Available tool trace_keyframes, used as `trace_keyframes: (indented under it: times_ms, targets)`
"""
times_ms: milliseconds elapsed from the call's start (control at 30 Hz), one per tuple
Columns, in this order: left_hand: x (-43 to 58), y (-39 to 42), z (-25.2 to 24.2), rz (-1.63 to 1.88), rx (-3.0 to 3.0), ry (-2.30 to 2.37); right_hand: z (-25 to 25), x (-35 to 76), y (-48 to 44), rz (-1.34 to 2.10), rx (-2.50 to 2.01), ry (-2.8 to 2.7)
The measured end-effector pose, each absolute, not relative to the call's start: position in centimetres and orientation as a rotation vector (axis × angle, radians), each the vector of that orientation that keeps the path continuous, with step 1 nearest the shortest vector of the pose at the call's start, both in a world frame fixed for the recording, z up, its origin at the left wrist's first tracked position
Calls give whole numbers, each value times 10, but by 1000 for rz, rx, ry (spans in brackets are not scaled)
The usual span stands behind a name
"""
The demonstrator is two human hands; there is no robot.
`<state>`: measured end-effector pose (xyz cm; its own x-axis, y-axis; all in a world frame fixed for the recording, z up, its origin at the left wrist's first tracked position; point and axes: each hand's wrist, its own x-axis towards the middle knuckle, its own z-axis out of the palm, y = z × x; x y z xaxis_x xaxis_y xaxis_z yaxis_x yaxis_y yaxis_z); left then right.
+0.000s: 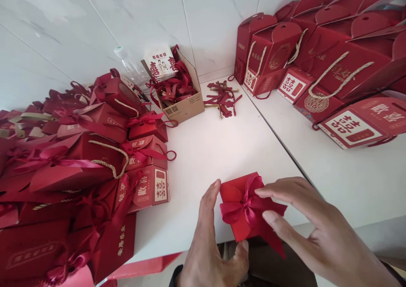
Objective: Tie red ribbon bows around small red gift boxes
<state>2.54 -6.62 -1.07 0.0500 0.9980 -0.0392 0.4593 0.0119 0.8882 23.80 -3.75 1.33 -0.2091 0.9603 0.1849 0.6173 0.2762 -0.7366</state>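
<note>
A small red gift box sits at the near edge of the white table, tied on top with a magenta satin ribbon bow. My left hand cups the box from the left, fingers along its side and thumb at its near corner. Over the bow's right side is my right hand, its index finger and thumb apart and their tips at the ribbon. Whether those tips press on the ribbon cannot be told. A ribbon tail hangs down from the box's right side.
Many red gift boxes with bows crowd the left. An open cardboard box holds red ribbon pieces at the back, beside loose tasselled ties. Red handled boxes line the right. A seam crosses the tabletop.
</note>
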Motion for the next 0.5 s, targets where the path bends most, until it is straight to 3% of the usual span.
trace_keyframes:
  times_ms: [333,500]
  targets:
    - [23,-55,-25,974,1608,1580,13,234,-38,343,-1326,-2060]
    - [28,-50,-30,977,1633,1554,-2,242,-41,379,-1300,-1946]
